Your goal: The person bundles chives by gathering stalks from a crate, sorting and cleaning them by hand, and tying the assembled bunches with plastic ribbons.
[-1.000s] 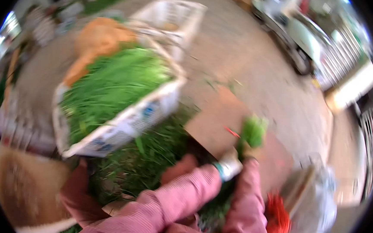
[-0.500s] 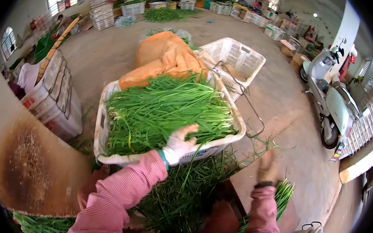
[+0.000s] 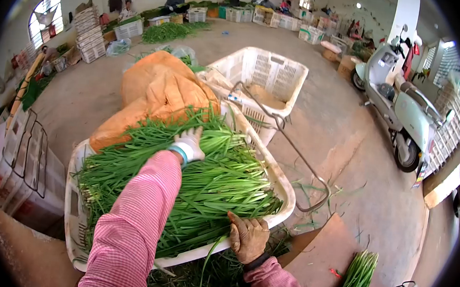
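Green stalks [image 3: 216,193] are waiting in the crate [image 3: 286,193]; one bunch [image 3: 356,280] is lying toward the board's [image 3: 321,251] right edge. Left hand [image 3: 190,145] is resting open on stalks; right hand [image 3: 250,240] is half curling at crate's near edge.

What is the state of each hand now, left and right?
Left hand: open, laid on the green stalks.
Right hand: fingers bent at the white crate; whether it grips cannot be told.
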The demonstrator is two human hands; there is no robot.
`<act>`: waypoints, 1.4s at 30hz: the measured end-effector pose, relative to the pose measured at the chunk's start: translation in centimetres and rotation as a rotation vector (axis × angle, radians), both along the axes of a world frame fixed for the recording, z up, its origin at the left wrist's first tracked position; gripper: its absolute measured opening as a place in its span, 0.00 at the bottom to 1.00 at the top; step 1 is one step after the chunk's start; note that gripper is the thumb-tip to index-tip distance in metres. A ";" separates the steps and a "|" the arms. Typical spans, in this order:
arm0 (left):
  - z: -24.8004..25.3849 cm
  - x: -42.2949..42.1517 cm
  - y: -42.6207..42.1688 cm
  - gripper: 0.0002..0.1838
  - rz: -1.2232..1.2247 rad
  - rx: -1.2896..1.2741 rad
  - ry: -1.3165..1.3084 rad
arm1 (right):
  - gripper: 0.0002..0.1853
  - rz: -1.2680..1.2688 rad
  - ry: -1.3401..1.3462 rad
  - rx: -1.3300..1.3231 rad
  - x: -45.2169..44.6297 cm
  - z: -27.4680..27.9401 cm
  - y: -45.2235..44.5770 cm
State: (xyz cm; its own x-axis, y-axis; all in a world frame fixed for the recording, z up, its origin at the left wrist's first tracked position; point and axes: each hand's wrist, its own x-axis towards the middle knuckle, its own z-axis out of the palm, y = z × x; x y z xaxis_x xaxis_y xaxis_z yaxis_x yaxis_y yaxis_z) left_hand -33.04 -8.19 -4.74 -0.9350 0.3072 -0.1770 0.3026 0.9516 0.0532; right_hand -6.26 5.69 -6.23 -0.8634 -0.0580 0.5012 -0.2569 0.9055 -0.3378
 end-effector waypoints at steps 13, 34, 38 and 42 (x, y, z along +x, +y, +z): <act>-2.4 -5.3 -9.7 0.17 0.308 1.392 -0.330 | 0.33 0.159 -0.246 -1.082 -4.4 4.0 -0.2; -0.5 -0.2 -9.8 0.33 0.058 1.460 -0.280 | 0.22 0.629 -0.100 -2.178 -27.6 0.6 -5.4; 1.2 2.1 -10.4 0.36 0.054 1.307 -0.259 | 0.31 0.679 -0.182 -1.996 -23.3 4.9 -7.0; 1.7 3.2 -11.2 0.36 0.034 1.369 -0.284 | 0.42 0.747 -0.092 -1.757 -20.1 6.9 -8.8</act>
